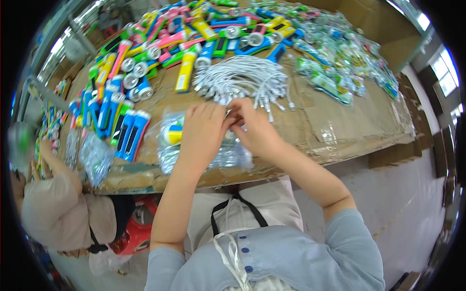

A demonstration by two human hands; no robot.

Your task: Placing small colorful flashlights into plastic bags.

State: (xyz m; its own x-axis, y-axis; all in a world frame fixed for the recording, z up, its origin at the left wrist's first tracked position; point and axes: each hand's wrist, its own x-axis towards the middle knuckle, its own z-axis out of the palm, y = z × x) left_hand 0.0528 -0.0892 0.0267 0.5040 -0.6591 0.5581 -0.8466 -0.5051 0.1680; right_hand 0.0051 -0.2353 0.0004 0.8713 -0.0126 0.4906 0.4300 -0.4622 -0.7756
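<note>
Bright windows [443, 72] shine at two o'clock. Pale floor [388, 208] at four. Red stool [127, 244] past seven. Gray bars [81, 37] at ten.

Across the near edge of the table [361, 119], the left forearm [172, 206] rises steeply and the right forearm [315, 182] slants inward, left hand [206, 128] and right hand [253, 123] backs upward, bent fingers [239, 103] close together.

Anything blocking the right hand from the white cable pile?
Nothing visible. The right hand sits right at the near edge of the white cable pile. The left hand is beside it, fingertips meeting, and the clear plastic bags lie on the near side. Whether it touches the cables is unclear.
</note>
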